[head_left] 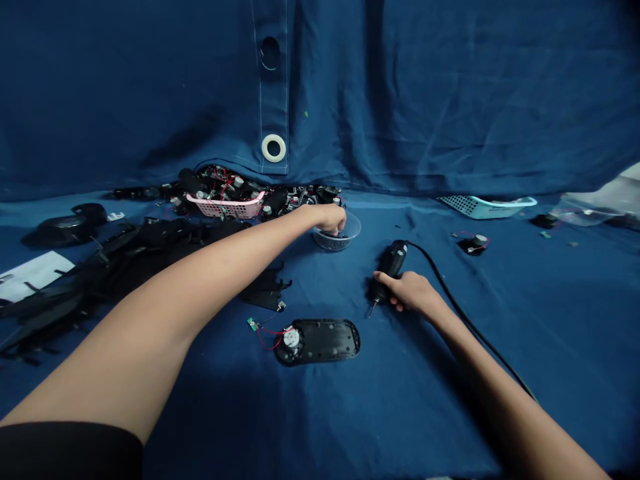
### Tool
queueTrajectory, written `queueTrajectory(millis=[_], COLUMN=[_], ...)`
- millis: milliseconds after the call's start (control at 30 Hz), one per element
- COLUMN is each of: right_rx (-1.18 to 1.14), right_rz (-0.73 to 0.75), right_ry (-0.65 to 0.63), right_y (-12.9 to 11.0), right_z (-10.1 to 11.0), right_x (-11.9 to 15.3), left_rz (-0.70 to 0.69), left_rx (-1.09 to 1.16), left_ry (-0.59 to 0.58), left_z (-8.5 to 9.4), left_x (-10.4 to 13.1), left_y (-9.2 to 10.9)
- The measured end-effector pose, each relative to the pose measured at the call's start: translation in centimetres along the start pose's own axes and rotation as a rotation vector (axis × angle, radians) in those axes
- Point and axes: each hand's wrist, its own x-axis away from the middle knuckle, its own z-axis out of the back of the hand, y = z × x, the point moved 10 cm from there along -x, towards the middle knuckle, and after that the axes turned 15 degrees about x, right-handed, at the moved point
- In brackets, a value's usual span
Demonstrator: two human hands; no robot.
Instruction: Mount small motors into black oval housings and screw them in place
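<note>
My left hand (pixel 333 219) reaches into a clear round plastic bowl (pixel 354 230) holding small dark pieces, too small to name. Its fingers are drawn together, and whatever is between the fingertips is hidden. My right hand (pixel 407 290) is wrapped round a black corded electric screwdriver (pixel 387 270), its bit tilted down to the left near the cloth. Between my forearms lies a black oval plastic housing (pixel 327 340), hollow side up. A white round motor (pixel 291 339) sits at its left end, with red wires running to a small green circuit board (pixel 252 324).
Black plastic parts (pixel 125 260) are heaped at left beside a white sheet (pixel 35 275). A full pink basket (pixel 227 208) stands at the back, a turquoise basket (pixel 487 207) back right. A loose motor (pixel 475 244) lies in front of it. The screwdriver's cable (pixel 465 320) trails right. Blue curtain (pixel 340 93) hangs behind.
</note>
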Motion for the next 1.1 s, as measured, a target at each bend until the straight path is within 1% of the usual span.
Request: queueTrajectory(millis=[133,200,300,400,500,600,700,800,967,1100], right_rx=[-0.006,-0.011,-0.018,-0.022,-0.028,-0.034,-0.039,-0.043,-0.056,-0.063], right_rz=[-0.013,-0.015,-0.012,-0.010,-0.010,-0.009,-0.007,-0.011,-0.013,-0.021], right_ry=[0.012,0.016,0.020,0.026,0.030,0.034,0.041,0.040,0.040,0.034], right_y=[0.1,0.1,0.0,0.0,0.1,0.2,0.2,0.2,0.2,0.3], right_z=[0.0,0.0,0.0,0.0,0.0,-0.1,0.0,0.0,0.0,0.0], right_x=[0.0,0.1,0.1,0.2,0.1,0.1,0.2,0.2,0.3,0.3], left_rz=[0.106,0.136,0.163,0.149,0.094,0.031,0.009,0.027,0.073,0.094], left_rx=[-0.046,-0.059,-0.079,-0.109,-0.122,-0.108,-0.099,-0.103,-0.122,-0.143], left_ry=[-0.080,-0.095,-0.096,-0.089,-0.050,0.035,0.092,0.081,0.023,-0.008], left_z=[-1.6,-2.1,-2.4,-2.5,-2.3,-1.3,-0.4,-0.4,-1.4,-1.8], left_x=[-0.8,-1.2,-1.6,-1.5,-0.8,0.3,1.0,0.9,0.0,-0.6], left_y=[-1.9,-2.4,-2.7,-2.3,-1.7,-1.1,-1.1,-1.6,-2.2,-2.3])
